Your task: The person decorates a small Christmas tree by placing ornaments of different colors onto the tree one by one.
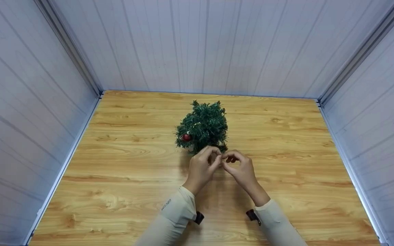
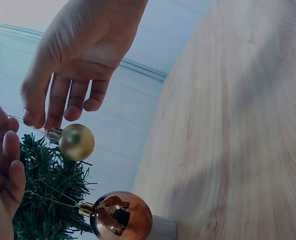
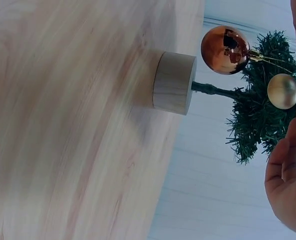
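Observation:
A small green Christmas tree (image 1: 205,124) stands on the table in front of my hands. At its near side, my left hand (image 1: 200,167) and right hand (image 1: 243,171) meet at the fingertips. Both pinch the thin gold string of a matte gold bauble (image 2: 76,142), which hangs just below the right fingers in the left wrist view. A shiny copper bauble (image 3: 225,50) hangs by its own gold thread against the branches, close to the tree's round wooden base (image 3: 175,83). Higher on the left side sits a red bauble (image 1: 186,137). My fingers hide the gold bauble in the head view.
The wood-grain table (image 1: 125,191) reaches to white panel walls at the back (image 1: 190,48), left (image 1: 22,112) and right (image 1: 381,112). Black devices sit on the inner side of both wrists, at the left sleeve (image 1: 199,217) and the right sleeve (image 1: 253,217).

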The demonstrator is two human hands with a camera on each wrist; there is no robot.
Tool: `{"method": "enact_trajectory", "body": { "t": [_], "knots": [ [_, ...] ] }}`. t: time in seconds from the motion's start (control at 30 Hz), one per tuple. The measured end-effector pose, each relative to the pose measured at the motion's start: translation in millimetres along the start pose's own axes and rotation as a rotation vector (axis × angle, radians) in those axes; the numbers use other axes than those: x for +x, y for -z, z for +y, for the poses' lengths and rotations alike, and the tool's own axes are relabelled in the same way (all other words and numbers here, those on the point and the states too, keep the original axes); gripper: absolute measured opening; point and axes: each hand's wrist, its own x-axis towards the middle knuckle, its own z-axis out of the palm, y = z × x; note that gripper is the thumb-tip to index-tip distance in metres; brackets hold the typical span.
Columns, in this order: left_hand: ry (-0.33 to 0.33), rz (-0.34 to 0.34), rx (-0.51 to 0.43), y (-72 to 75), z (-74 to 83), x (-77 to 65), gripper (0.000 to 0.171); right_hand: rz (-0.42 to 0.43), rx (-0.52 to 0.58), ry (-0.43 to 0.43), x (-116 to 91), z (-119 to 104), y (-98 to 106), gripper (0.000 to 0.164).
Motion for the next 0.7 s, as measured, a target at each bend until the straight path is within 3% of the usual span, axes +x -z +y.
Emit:
{"method": "enact_trajectory", "body": {
  "t": [0.07, 0.23, 0.5, 0.7],
  "knots": [
    [0.001, -0.005, -0.004, 0.1, 0.3, -0.1, 0.020, 0.012, 0.000, 0.003, 0.2, -0.1, -1.2, 0.012],
    [-0.001, -0.003, 0.006, -0.2, 1.4, -0.3, 0.002, 0.016, -0.013, -0.017, 0.3, -1.0, -2.1, 0.008],
    [-0.009, 0.017, 0.017, -1.6, 1.5, 0.1, 0.008, -0.001, -0.016, -0.062, 1.9, -2.9, -1.9, 0.001],
    [-0.002, 0.020, 0.009, -1.8, 0.3, 0.3, 0.009, 0.011, 0.019, -0.108, 4.7, -5.7, -0.8, 0.006]
  ]
}}
